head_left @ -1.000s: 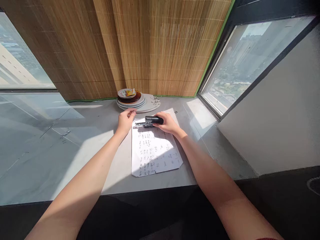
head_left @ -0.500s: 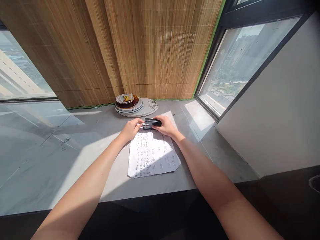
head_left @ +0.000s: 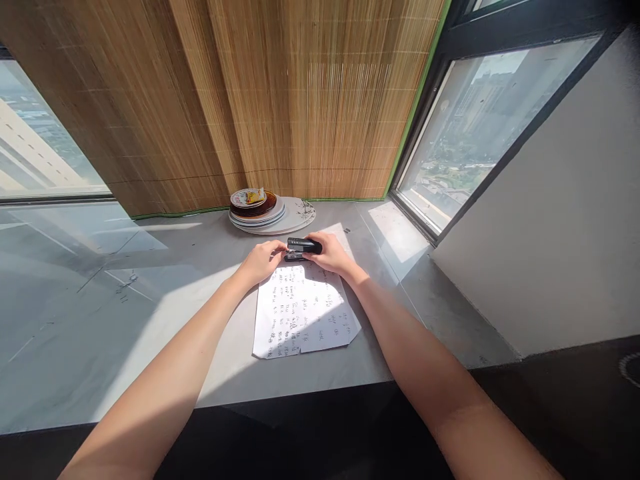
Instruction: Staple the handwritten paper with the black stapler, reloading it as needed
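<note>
Both hands closer together than before, at stapler

The stapler is before plates, apparently over paper

Grey ledge, partly sunlit, handwritten white paper lying on it, 1 oval plate farther back

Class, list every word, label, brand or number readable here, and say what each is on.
No text is legible.
Paper: rows of handwriting, too small to read.
Yellow packet: red marks, perhaps print, too blurred to read.
Black stapler: small pale marks, too blurred to identify as letters.
</note>
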Action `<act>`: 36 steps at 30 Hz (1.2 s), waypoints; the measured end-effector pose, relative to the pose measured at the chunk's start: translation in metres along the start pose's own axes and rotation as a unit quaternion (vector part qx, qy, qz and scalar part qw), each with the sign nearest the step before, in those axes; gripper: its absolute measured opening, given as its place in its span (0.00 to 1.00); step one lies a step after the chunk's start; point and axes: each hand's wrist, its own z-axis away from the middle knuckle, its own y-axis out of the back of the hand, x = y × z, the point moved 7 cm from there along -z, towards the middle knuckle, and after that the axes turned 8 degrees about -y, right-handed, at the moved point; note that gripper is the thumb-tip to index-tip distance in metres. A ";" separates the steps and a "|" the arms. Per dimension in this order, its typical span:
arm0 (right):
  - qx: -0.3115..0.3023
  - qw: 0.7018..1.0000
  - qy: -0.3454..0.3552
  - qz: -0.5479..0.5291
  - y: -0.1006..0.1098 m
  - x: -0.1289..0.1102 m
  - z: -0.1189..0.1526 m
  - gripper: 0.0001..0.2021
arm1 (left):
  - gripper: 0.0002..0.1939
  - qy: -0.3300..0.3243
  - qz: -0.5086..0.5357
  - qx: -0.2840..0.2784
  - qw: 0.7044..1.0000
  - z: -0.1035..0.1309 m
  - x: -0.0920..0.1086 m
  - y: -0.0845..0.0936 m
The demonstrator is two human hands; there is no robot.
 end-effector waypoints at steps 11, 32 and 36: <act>0.055 0.996 -0.033 -0.055 0.019 0.025 -0.003 0.12 | 0.14 0.022 -0.006 0.050 0.998 0.004 0.008 0.024; 0.053 0.988 -0.026 -0.141 0.023 -0.009 0.007 0.14 | 0.22 -0.018 0.063 0.049 0.997 0.001 0.020 0.011; 0.219 0.963 -0.090 -0.130 0.056 0.023 0.010 0.16 | 0.19 -0.030 -0.065 -0.088 0.994 0.005 0.020 -0.008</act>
